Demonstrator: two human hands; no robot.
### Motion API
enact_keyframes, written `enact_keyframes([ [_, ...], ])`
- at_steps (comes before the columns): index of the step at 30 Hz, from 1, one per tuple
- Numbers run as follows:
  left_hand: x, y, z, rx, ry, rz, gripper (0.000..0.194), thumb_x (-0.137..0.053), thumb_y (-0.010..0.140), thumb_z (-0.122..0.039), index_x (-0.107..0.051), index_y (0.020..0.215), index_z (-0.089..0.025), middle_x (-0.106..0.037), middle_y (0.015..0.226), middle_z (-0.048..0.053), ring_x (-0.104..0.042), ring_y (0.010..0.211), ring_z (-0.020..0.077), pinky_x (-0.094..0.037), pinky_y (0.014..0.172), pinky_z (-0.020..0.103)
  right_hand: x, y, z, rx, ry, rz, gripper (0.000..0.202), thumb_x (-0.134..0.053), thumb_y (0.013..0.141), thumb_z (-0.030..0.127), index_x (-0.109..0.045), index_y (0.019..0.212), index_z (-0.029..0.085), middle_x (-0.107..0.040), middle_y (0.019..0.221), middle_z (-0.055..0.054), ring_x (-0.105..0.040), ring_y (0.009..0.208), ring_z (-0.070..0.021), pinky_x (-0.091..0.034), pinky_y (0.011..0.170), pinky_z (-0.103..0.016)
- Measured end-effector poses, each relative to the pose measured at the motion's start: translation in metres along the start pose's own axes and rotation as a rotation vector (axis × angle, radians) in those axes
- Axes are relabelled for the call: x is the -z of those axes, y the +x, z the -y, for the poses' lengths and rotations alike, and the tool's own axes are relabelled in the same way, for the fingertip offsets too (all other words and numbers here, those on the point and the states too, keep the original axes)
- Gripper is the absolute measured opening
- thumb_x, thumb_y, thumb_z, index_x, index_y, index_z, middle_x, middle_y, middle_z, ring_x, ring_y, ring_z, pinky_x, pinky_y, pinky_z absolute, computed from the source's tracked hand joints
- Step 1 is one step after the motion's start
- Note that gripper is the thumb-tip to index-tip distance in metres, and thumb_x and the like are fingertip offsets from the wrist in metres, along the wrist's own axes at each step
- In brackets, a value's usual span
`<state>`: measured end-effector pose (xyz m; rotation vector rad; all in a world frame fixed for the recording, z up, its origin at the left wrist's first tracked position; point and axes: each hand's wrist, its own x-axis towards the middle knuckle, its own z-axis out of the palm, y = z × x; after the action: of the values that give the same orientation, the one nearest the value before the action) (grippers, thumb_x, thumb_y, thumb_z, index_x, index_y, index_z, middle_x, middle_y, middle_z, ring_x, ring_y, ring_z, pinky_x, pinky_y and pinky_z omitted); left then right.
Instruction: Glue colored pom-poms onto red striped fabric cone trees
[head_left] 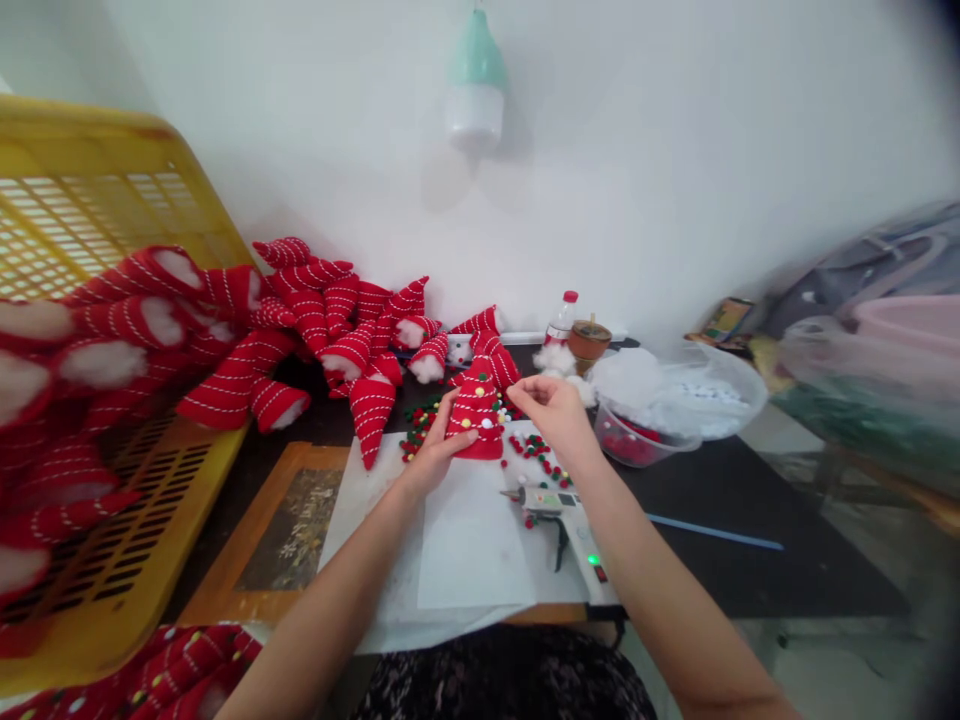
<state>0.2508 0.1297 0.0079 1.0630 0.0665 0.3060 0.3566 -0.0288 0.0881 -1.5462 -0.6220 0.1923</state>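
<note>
The left hand point(431, 455) gripped the red cone point(475, 415) at twelve o'clock. Nobody could tell if the right hand point(556, 405), at one, pinched anything. Its arm could bump the glue gun point(546, 500) and maybe get burned.

Light bulb point(477, 85) hanging against white wall point(675, 150); red-capped bottle point(561, 322) beside brown cup point(589, 342) at rear of table point(780, 570); blue strip point(716, 533) lying at right; pink tub point(911, 325) near far-right edge of view.
</note>
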Motion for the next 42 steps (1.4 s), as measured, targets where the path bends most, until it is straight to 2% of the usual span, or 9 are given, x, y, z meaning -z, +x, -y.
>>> enact_keyframes([
  [4,0.000,-0.001,0.000,0.000,0.039,0.030,0.094,-0.085,0.073,-0.023,-0.039,0.153,-0.035,-0.062,0.143,0.007,-0.062,0.128,0.0317,-0.045,0.113,0.044,-0.006,0.003,0.001,-0.081,-0.075,0.127,0.036,-0.077,0.066,0.052,-0.066,0.066,0.018,-0.057,0.057,0.001,-0.045,0.054,-0.0128,-0.034,0.050,-0.027],
  [8,0.003,0.000,0.001,-0.009,0.048,0.024,0.093,-0.085,0.073,-0.023,-0.039,0.153,-0.036,-0.061,0.144,0.007,-0.061,0.129,0.0327,-0.045,0.114,0.046,-0.003,0.004,0.002,-0.134,0.098,0.205,0.043,-0.080,0.063,0.058,-0.061,0.067,0.019,-0.048,0.058,0.005,-0.032,0.051,-0.0088,-0.024,0.046,-0.024],
  [11,0.004,0.001,0.002,-0.008,0.039,0.016,0.095,-0.085,0.074,-0.023,-0.036,0.154,-0.035,-0.062,0.143,0.008,-0.061,0.129,0.0329,-0.045,0.113,0.046,0.007,0.004,0.004,-0.079,0.315,0.162,0.047,-0.082,0.062,0.060,-0.054,0.069,0.023,-0.037,0.061,0.007,-0.026,0.052,-0.0092,-0.019,0.044,-0.023],
  [13,0.003,0.001,0.003,-0.002,0.039,0.009,0.096,-0.084,0.075,-0.023,-0.034,0.156,-0.035,-0.062,0.143,0.009,-0.061,0.130,0.0327,-0.045,0.113,0.047,0.013,0.000,0.005,0.023,0.324,0.109,0.043,-0.078,0.070,0.058,-0.053,0.070,0.023,-0.037,0.061,0.007,-0.028,0.052,-0.0104,-0.022,0.045,-0.024],
  [20,0.002,0.002,0.004,0.034,0.119,0.011,0.099,-0.085,0.075,-0.032,-0.029,0.157,-0.032,-0.053,0.154,0.011,-0.055,0.137,0.0342,-0.038,0.119,0.052,0.004,-0.025,0.008,0.573,-0.622,0.169,0.008,-0.062,0.092,0.022,-0.068,0.087,0.020,-0.065,0.081,-0.003,-0.058,0.076,-0.0191,-0.044,0.069,-0.031],
  [25,0.006,0.003,0.006,-0.001,0.173,0.036,0.096,-0.086,0.074,-0.034,-0.033,0.155,-0.034,-0.041,0.163,0.009,-0.044,0.147,0.0347,-0.035,0.122,0.049,-0.009,-0.027,0.006,0.684,-0.977,0.228,0.010,-0.059,0.097,0.015,-0.068,0.093,0.017,-0.070,0.094,-0.009,-0.062,0.090,-0.0246,-0.043,0.066,-0.031],
  [31,0.006,0.004,0.005,-0.021,0.133,0.063,0.090,-0.081,0.080,-0.031,-0.031,0.155,-0.032,-0.059,0.147,0.010,-0.057,0.135,0.0332,-0.038,0.118,0.050,0.000,-0.034,0.007,0.725,-0.690,0.215,0.016,-0.053,0.101,0.016,-0.064,0.091,0.020,-0.067,0.085,-0.005,-0.062,0.080,-0.0197,-0.046,0.071,-0.030],
  [39,0.002,0.003,0.003,-0.019,0.100,0.033,0.090,-0.083,0.078,-0.036,-0.033,0.152,-0.029,-0.066,0.134,0.009,-0.066,0.120,0.0291,-0.045,0.112,0.047,-0.009,-0.043,-0.015,0.769,-0.849,0.213,0.016,-0.053,0.101,0.018,-0.066,0.091,0.018,-0.069,0.090,-0.010,-0.062,0.085,-0.0246,-0.045,0.069,-0.033],
  [42,0.002,0.004,0.002,-0.029,0.103,0.005,0.089,-0.084,0.077,-0.033,-0.034,0.150,-0.029,-0.066,0.134,0.009,-0.066,0.119,0.0276,-0.045,0.111,0.045,-0.008,-0.051,-0.005,0.728,-0.677,0.292,0.020,-0.050,0.102,0.017,-0.064,0.087,0.018,-0.065,0.084,-0.007,-0.059,0.079,-0.0213,-0.044,0.070,-0.032],
])
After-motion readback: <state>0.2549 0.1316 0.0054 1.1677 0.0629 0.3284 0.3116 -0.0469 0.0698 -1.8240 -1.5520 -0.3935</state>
